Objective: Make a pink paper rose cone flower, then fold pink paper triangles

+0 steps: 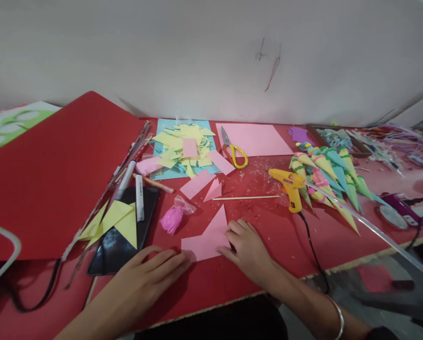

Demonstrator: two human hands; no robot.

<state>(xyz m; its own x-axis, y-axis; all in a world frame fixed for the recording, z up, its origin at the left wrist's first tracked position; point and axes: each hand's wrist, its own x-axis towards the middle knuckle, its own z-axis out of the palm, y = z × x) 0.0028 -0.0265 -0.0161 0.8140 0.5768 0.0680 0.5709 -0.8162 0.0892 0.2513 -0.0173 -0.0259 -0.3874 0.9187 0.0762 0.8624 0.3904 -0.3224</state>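
A pink paper piece (201,246), folded so that one point sticks up, lies on the red table in front of me. My left hand (158,271) rests flat beside it, fingers stretched out, the fingertips touching its lower left corner. On the right edge, my right hand (246,248) has its fingers curled and its thumb on the paper, gripping that side. Just behind lie a small bag of bright pink material (173,220), a thin wooden stick (246,198) and more pink paper pieces (197,184).
A yellow glue gun (292,185) stands right, its cord hanging over the edge, beside paper cones (333,172). Yellow-handled scissors (237,156) lie on a pink sheet (264,137). Yellow paper scraps (183,137) are piled behind. Left are a phone (114,257), markers and a red board (55,184).
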